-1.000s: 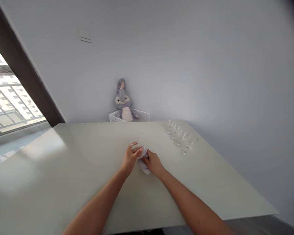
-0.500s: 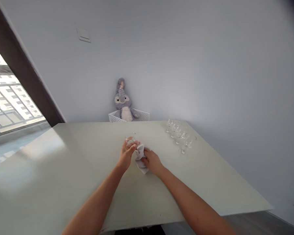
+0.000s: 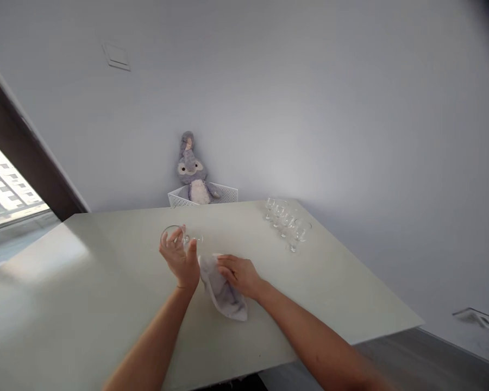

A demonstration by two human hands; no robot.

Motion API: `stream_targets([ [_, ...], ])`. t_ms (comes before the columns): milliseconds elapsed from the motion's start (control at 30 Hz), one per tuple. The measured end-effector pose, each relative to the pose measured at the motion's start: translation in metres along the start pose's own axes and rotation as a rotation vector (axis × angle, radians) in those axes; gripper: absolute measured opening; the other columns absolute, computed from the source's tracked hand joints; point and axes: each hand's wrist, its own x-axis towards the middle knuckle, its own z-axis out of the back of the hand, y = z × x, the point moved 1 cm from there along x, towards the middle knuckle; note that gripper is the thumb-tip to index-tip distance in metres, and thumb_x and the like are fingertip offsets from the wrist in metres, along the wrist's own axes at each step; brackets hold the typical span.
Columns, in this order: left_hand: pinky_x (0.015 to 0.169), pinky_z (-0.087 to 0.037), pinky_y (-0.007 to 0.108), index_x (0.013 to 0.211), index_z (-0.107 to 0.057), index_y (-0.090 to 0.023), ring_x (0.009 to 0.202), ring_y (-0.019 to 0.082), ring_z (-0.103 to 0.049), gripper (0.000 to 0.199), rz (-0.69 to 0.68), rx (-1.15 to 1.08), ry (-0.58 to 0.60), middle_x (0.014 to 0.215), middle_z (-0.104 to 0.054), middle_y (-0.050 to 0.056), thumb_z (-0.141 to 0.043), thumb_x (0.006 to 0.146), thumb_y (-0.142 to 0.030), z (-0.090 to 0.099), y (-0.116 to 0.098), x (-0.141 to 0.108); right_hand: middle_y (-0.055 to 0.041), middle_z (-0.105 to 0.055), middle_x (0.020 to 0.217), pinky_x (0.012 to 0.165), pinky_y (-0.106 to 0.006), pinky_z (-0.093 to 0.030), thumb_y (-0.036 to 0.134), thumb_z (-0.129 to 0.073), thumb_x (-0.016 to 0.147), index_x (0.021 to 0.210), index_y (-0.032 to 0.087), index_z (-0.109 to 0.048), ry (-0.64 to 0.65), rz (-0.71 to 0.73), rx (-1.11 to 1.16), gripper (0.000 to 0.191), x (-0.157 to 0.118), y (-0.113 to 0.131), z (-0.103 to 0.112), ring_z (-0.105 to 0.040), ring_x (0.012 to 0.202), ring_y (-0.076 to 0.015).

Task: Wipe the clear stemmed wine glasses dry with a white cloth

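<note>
My left hand (image 3: 181, 258) holds a clear stemmed glass (image 3: 171, 234) tipped on its side, the bowl toward the left and the foot toward the right. The fingers curl round the bowl and the thumb points up. Right of it, my right hand (image 3: 239, 274) has its fingertips on a pale grey-white cloth (image 3: 224, 293), which hangs loosely spread toward the table's front. The cloth and the glass are apart. Several clear stemmed glasses (image 3: 286, 222) stand in rows at the table's back right.
The pale table (image 3: 122, 304) reaches toward the wall. Behind its far edge, a grey plush toy (image 3: 192, 168) sits in a white perforated basket (image 3: 228, 194). A window (image 3: 8, 184) with a dark frame is at the left.
My left hand has moved left with the glass, away from the cloth, and tipped it sideways. The cloth has opened out under my right hand. The view has shifted slightly right.
</note>
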Motion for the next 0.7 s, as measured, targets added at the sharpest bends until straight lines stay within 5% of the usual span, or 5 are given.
stream_targets([
  [100, 0.094, -0.035, 0.047, 0.122, -0.023, -0.022, 0.112, 0.025, -0.048, 0.065, -0.247, 0.048, 0.127, 0.115, -0.046, 0.012, -0.062, 0.071, -0.034, -0.004, -0.006, -0.012, -0.0034, -0.060, 0.101, 0.071, -0.023, -0.044, 0.037, -0.035, 0.088, 0.103, 0.023, -0.057, -0.198, -0.142, -0.028, 0.030, 0.002, -0.004, 0.002, -0.057, 0.087, -0.0130],
  [200, 0.095, -0.032, 0.052, 0.123, -0.023, -0.024, 0.110, 0.026, -0.050, 0.069, -0.370, 0.024, 0.343, 0.114, -0.049, 0.012, -0.064, 0.069, -0.036, -0.008, -0.005, -0.033, -0.0060, -0.054, 0.102, 0.057, -0.022, -0.043, 0.041, -0.051, 0.079, 0.115, 0.022, -0.049, -0.266, -0.165, 0.010, 0.040, 0.004, -0.006, 0.001, -0.054, 0.066, -0.0106],
  [333, 0.094, -0.034, 0.053, 0.127, -0.022, -0.025, 0.108, 0.026, -0.051, 0.072, -0.303, 0.026, 0.532, 0.114, -0.053, 0.013, -0.061, 0.069, -0.044, -0.010, 0.000, -0.057, -0.0042, -0.050, 0.101, 0.055, -0.021, -0.041, 0.031, -0.054, 0.077, 0.103, 0.024, -0.056, -0.267, -0.146, 0.018, 0.027, 0.005, -0.006, -0.001, -0.048, 0.060, -0.0083],
  [500, 0.091, -0.038, 0.051, 0.130, -0.019, -0.022, 0.109, 0.027, -0.050, 0.077, -0.207, 0.069, 0.595, 0.111, -0.055, 0.014, -0.057, 0.070, -0.051, -0.011, -0.002, -0.062, -0.0043, -0.050, 0.102, 0.064, -0.024, -0.040, 0.022, -0.053, 0.076, 0.087, 0.023, -0.061, -0.282, -0.112, -0.124, 0.014, 0.001, 0.002, 0.009, -0.049, 0.073, -0.0118],
  [700, 0.089, -0.040, 0.047, 0.135, -0.007, -0.023, 0.104, 0.023, -0.054, 0.077, -0.333, 0.126, 0.932, 0.117, -0.052, 0.014, -0.042, 0.075, -0.057, -0.015, -0.006, -0.066, -0.0022, -0.057, 0.081, 0.067, -0.023, -0.042, 0.019, -0.048, 0.078, 0.080, 0.020, -0.060, -0.267, -0.199, 0.049, 0.013, -0.045, -0.024, 0.038, -0.054, 0.075, -0.0131],
])
